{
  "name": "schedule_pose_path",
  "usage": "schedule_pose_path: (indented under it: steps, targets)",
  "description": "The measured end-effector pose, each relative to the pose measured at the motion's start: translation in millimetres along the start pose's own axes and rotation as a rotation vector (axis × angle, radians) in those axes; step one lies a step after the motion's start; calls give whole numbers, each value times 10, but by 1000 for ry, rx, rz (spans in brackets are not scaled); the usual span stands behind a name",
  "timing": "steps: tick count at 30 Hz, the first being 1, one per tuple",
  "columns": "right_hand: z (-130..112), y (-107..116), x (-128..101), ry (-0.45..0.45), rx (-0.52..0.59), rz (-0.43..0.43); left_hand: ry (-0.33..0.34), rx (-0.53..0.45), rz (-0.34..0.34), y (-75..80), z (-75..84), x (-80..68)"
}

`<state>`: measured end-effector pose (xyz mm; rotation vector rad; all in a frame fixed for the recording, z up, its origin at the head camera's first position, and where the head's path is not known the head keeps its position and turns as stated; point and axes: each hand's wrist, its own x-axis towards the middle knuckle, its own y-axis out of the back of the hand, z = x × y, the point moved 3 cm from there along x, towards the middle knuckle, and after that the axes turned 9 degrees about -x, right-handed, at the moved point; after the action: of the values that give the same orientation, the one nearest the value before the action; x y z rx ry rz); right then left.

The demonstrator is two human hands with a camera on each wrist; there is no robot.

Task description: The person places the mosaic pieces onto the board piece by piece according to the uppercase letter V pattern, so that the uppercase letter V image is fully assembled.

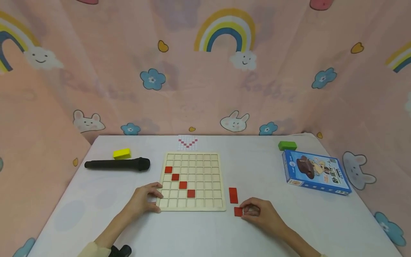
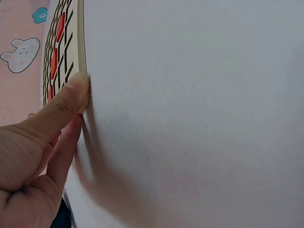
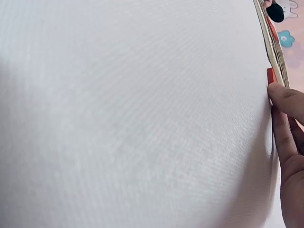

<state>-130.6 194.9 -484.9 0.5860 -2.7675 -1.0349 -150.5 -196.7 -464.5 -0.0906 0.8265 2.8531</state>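
A pale wooden grid board lies on the white table with four-sided cells. Red square tiles run in a diagonal down from its left side. My left hand grips the board's lower left corner, thumb at the front edge and fingers along the left side; the left wrist view shows the thumb against the rim. To the right of the board, my right hand pinches a red tile close over the tabletop. Just behind it lie red tiles side by side.
A pattern card with a red V stands behind the board. At left are a black microphone and a yellow block. A blue box and a green block lie at right. Patterned cloth hangs behind.
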Motion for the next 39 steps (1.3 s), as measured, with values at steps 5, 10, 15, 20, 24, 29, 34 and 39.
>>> schedule_pose_path:
  steps: [5,10,15,20,24,29,34,39]
  targets:
    - [-9,16,21,-86,-16,17,5,-2,-2,-1,12,-4]
    - [-80,21,51,-169,-36,72,6,-8,-2,5,23,-12]
    - [-174,1,106,-224,-5,144,4,-5,1,6,24,-8]
    - [-258,-34,192,-242,55,203,10,-1,1,0,21,-6]
    - [-304,-85,277,-218,113,222,6,-3,4,-1,24,-8]
    - [-369,-157,390,-193,140,238,4,-8,6,-1,23,-12]
    - [-426,-233,483,-207,152,256,7,-3,6,-4,21,-8]
    - [-472,-325,573,-215,183,266,9,-3,8,-3,22,-9]
